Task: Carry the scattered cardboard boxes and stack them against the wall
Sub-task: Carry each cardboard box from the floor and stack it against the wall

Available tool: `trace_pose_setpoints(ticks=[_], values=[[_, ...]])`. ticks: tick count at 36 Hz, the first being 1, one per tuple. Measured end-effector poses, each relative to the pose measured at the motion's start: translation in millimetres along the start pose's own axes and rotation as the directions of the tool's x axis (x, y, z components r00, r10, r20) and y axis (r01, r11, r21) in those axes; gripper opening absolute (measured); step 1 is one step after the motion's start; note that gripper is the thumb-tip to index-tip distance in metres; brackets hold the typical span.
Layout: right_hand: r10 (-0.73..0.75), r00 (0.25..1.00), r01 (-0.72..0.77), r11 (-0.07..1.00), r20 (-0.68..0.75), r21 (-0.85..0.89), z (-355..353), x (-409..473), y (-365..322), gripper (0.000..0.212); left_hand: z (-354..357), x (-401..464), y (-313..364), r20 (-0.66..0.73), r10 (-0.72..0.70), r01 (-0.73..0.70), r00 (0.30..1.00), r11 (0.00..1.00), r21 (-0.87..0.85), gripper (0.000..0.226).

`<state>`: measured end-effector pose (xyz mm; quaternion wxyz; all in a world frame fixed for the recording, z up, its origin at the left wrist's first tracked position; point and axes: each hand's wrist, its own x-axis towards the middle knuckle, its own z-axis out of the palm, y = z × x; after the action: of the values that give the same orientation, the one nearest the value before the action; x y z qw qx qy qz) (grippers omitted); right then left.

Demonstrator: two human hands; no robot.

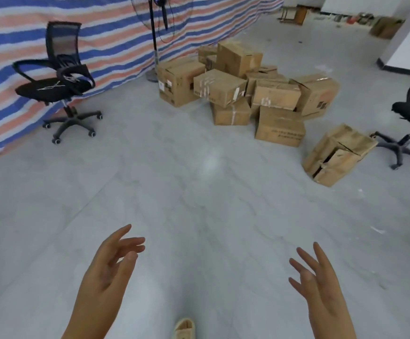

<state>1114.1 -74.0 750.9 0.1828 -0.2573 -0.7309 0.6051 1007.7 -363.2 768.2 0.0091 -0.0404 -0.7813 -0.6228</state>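
Observation:
Several brown cardboard boxes (248, 89) lie heaped on the grey floor ahead, near the striped tarp wall (52, 45). One torn, tilted box (336, 155) sits apart at the right of the heap. My left hand (111, 267) and my right hand (319, 282) are raised in front of me at the bottom of the view, palms facing each other, fingers spread and holding nothing. Both hands are far from the boxes.
A black office chair (59, 79) stands at the left by the tarp. Another black chair (409, 123) is at the right edge. A standing fan (155, 37) rises behind the heap. My shoe (184, 329) shows at the bottom. More boxes and clutter (385, 26) lie far back.

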Motion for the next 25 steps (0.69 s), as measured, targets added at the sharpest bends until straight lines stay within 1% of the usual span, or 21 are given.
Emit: trace_pose_setpoints(ticks=[3, 5, 9, 11, 13, 16, 25], values=[[0.021, 1.0, -0.021, 1.0, -0.003, -0.014, 15, 37, -7, 0.054, 13, 50, 0, 0.041, 0.014, -0.013, 0.999, 1.0, -0.01, 0.036], [0.034, 0.999, -0.034, 0.999, -0.013, -0.016, 21, 60, -10, 0.054, 23, 78, 0, 0.062, 0.014, -0.013, 0.998, 1.0, -0.011, 0.029], [0.048, 0.998, -0.049, 0.999, -0.039, -0.006, 28, 110, -13, 0.053, 44, 132, -2, 0.091, 0.0, -0.001, 0.996, 1.0, 0.001, 0.038], [0.051, 0.997, -0.051, 0.999, -0.051, -0.002, 30, 139, -12, 0.052, 58, 159, -5, 0.096, 0.0, 0.0, 0.995, 1.0, 0.001, 0.037], [0.051, 0.997, -0.052, 0.999, -0.065, -0.003, 31, 171, -10, 0.052, 74, 189, -6, 0.096, 0.001, -0.001, 0.995, 1.0, -0.006, 0.031], [0.044, 0.995, -0.044, 0.999, -0.087, -0.002, 30, 225, -8, 0.052, 106, 237, -4, 0.088, 0.001, 0.0, 0.996, 1.0, -0.012, 0.037], [0.001, 0.988, -0.001, 1.0, -0.152, 0.0, 7, 412, -21, 0.05, 232, 384, 25, 0.143, 0.032, -0.024, 0.989, 0.998, -0.054, 0.037]])
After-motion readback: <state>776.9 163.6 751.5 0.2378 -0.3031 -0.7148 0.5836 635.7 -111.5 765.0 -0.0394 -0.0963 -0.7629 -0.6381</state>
